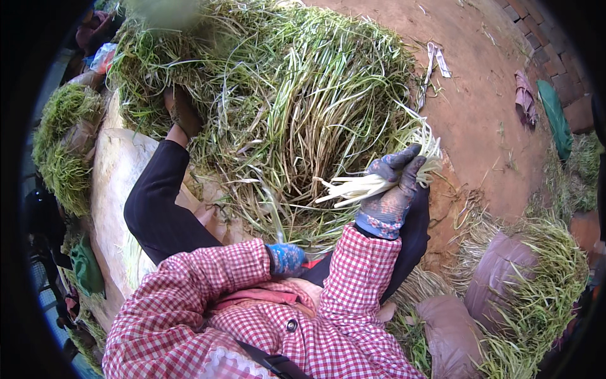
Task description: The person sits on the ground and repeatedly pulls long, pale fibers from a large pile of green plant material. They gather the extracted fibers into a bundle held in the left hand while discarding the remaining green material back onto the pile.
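My right hand point(390, 189), in a grey-and-blue patterned work glove, grips a bundle of pale, peeled-looking stems point(352, 188). The stems stick out on both sides of the fist, above my right knee. Close to my lap is my left hand point(286, 259), in a blue floral glove; its fingers are mostly hidden, so I cannot tell whether it holds anything. A blurred pale strand point(273, 213) rises just above it. Before me lies a large heap of long green stalks point(326, 94), with brownish lower ends pointing toward me.
My bare foot point(182, 111) rests against the heap's left side. Wrapped bundles of greens point(502, 279) lie at the right, and another bundle point(71, 147) at the far left. A white cloth strip point(440, 61) lies on the reddish ground, with green cloth point(554, 118) farther right.
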Demonstrator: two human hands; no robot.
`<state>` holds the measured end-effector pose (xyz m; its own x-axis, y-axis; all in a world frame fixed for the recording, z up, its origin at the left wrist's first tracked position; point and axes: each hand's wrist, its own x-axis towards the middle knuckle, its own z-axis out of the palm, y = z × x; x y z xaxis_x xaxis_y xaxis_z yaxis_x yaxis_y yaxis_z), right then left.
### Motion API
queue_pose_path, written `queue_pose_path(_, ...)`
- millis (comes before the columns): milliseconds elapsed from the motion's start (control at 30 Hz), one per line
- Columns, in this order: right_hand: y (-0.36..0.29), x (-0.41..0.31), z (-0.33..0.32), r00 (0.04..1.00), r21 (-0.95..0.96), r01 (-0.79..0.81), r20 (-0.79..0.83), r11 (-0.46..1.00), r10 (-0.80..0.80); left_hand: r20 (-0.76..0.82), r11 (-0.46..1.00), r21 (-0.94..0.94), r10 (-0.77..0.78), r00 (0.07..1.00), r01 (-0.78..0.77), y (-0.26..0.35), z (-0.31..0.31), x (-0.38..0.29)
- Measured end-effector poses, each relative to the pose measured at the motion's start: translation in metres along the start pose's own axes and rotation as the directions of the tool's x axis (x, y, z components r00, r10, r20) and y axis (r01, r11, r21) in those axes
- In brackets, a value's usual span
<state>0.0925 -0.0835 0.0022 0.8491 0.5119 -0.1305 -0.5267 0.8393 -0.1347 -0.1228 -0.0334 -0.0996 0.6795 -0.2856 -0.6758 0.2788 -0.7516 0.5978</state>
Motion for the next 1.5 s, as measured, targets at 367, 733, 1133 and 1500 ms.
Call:
queue_pose_path(367,0.009,-0.004,0.009,1.0,-0.052,-0.008,-0.008,0.999,0.007,-0.772,0.857,-0.414,-0.509,0.38,0.307,-0.144,-0.243,0.064)
queue_pose_path(733,0.015,-0.001,0.008,0.983,-0.218,0.019,-0.175,0.976,-0.058,-0.895,0.746,-0.375,-0.446,0.005,-0.551,-0.055,-0.15,0.013)
queue_pose_path(1133,0.007,-0.008,-0.001,0.989,-0.199,0.028,-0.135,0.98,-0.055,-0.554,0.182,-0.777,-0.651,0.518,-0.603,0.08,-0.091,-0.086)
queue_pose_path(1500,-0.003,-0.014,0.001,0.987,-0.231,0.031,-0.147,0.973,-0.067,-0.937,0.354,-0.151,0.247,0.248,-0.923,0.082,-0.043,-0.108)
